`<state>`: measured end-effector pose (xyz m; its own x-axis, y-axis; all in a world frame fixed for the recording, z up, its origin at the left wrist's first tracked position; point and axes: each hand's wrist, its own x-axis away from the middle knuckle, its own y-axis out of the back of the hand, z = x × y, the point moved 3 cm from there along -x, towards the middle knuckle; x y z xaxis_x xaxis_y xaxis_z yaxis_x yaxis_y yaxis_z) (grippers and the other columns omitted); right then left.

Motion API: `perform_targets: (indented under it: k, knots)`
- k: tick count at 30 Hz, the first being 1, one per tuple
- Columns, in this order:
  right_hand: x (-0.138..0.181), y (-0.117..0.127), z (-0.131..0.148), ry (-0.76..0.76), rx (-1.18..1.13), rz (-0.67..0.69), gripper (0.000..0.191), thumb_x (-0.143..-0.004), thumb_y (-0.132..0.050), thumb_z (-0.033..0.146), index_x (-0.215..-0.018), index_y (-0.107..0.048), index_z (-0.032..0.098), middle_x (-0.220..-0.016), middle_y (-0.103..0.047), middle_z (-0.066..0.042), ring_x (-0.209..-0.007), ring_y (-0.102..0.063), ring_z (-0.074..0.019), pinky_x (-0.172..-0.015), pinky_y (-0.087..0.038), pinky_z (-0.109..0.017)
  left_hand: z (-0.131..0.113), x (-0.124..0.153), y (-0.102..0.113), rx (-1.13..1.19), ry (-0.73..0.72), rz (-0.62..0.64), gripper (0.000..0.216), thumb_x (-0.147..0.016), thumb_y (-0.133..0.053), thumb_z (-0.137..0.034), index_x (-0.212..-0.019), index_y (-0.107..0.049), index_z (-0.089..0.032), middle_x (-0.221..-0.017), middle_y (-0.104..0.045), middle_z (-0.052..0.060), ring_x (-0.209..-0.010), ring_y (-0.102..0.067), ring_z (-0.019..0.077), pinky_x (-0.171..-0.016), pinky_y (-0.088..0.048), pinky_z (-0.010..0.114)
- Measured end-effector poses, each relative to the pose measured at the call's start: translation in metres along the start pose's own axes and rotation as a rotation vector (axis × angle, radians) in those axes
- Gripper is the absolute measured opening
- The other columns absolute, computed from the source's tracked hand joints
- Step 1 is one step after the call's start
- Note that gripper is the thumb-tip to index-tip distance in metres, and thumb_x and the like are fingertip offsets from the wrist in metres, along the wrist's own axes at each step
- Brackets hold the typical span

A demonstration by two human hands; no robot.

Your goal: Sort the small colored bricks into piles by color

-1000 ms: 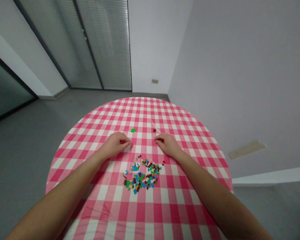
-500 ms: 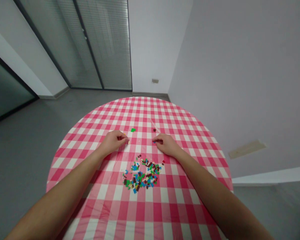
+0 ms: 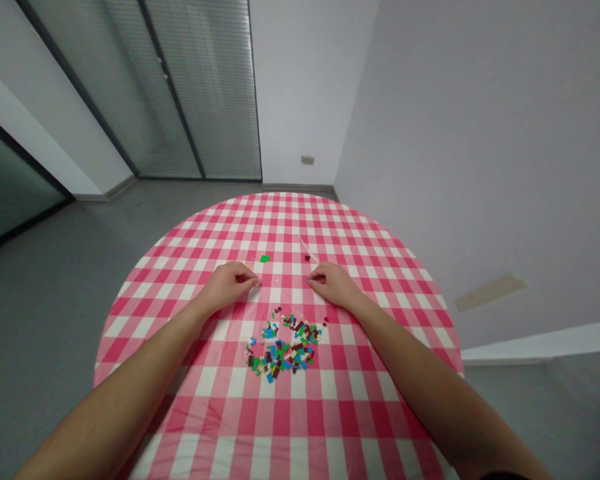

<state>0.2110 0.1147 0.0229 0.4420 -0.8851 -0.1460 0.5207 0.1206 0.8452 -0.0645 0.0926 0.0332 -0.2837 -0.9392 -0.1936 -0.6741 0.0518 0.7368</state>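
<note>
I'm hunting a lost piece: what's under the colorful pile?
The checkered tablecloth shows through gaps in the colorful pile; anything directly beneath it is covered and can't be seen.

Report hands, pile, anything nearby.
Left hand, right hand: fingertips pinched, contents unclear. Brick pile: loose, nearer the wearer than both hands. Green piece, dark piece: just beyond the hands.

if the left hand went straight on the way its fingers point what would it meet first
Probably the right hand, which faces it across the checkered tablecloth. A tiny pale speck lies between, roughly in line; I can't tell whether the left hand would brush it or pass above.
</note>
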Motion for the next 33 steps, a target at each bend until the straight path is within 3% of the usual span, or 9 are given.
perform_targets:
  k: [10,19,23,27,33]
  knots:
    - [0.0,0.0,0.0,0.003,-0.006,0.002,0.014,-0.086,-0.064,0.019,-0.087,-0.078,0.019,-0.089,-0.073,-0.009,-0.081,-0.065,-0.0203,-0.074,-0.05,-0.031,-0.009,0.005,-0.01,0.086,-0.126,0.135,0.015,-0.084,-0.063,-0.028,-0.08,-0.075,-0.019,-0.079,-0.072,0.006,-0.075,-0.064,0.0175,-0.071,-0.049,0.031]
    - [0.002,0.0,0.002,-0.009,-0.039,-0.01,0.017,-0.085,-0.064,0.02,-0.096,-0.077,0.019,-0.098,-0.073,-0.01,-0.087,-0.066,-0.0209,-0.079,-0.05,-0.032,-0.046,0.018,-0.02,0.14,-0.294,0.456,0.014,-0.085,-0.062,-0.021,-0.083,-0.076,-0.021,-0.084,-0.074,0.005,-0.079,-0.066,0.0169,-0.076,-0.049,0.03]
    - [0.003,0.0,0.004,-0.042,-0.083,-0.04,0.021,-0.086,-0.063,0.021,-0.103,-0.075,0.016,-0.099,-0.073,-0.011,-0.085,-0.066,-0.0201,-0.077,-0.05,-0.031,-0.059,0.027,-0.022,0.106,-0.34,0.584,0.003,-0.078,-0.071,-0.021,-0.078,-0.074,-0.02,-0.08,-0.071,0.003,-0.077,-0.064,0.0175,-0.073,-0.048,0.029]
    - [0.003,0.0,0.004,-0.068,-0.098,-0.041,0.023,-0.087,-0.063,0.02,-0.107,-0.073,0.016,-0.1,-0.073,-0.011,-0.084,-0.065,-0.0196,-0.076,-0.05,-0.03,-0.063,0.029,-0.025,0.03,-0.41,0.606,0.008,-0.073,-0.073,-0.014,-0.077,-0.073,-0.02,-0.078,-0.068,0.002,-0.076,-0.062,0.0182,-0.073,-0.046,0.03]
    - [0.002,-0.001,0.003,-0.049,-0.092,-0.041,0.023,-0.087,-0.062,0.02,-0.107,-0.073,0.019,-0.102,-0.072,-0.01,-0.087,-0.065,-0.02,-0.079,-0.05,-0.031,-0.058,0.027,-0.026,-0.005,-0.401,0.585,0.011,-0.072,-0.071,-0.011,-0.078,-0.072,-0.02,-0.08,-0.068,0.002,-0.078,-0.062,0.0192,-0.075,-0.046,0.03]
